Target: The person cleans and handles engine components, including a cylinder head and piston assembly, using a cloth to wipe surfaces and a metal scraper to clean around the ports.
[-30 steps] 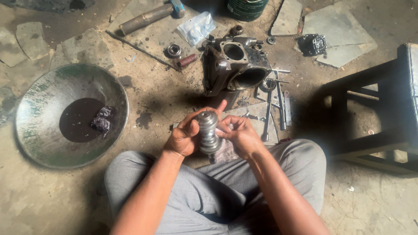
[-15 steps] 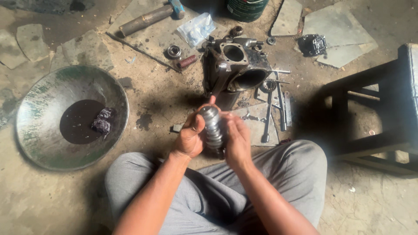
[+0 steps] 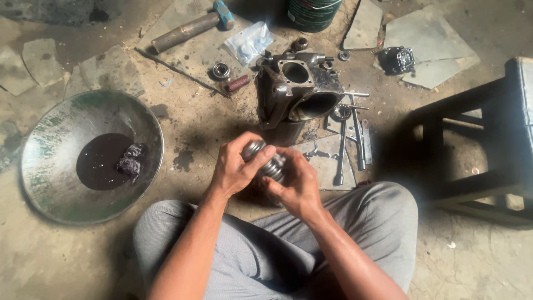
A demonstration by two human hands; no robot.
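While both hands close around it at the centre of the frame, the ribbed metal cylinder [image 3: 265, 161] sits tilted above the person's crossed legs: the left hand [image 3: 236, 169] grips its upper end, the right hand [image 3: 295, 186] its lower end. Just above stands the engine casing [image 3: 297, 89] on the floor [image 3: 488, 261], with wrenches [image 3: 350, 139] to its right. A metal basin [image 3: 55, 133] holding dark oil [image 3: 100, 161] lies at left; a hammer [image 3: 191, 25] at top; a wooden stool [image 3: 494, 139] at right.

Left hand [image 3: 236, 166], right hand [image 3: 294, 186] clasped together
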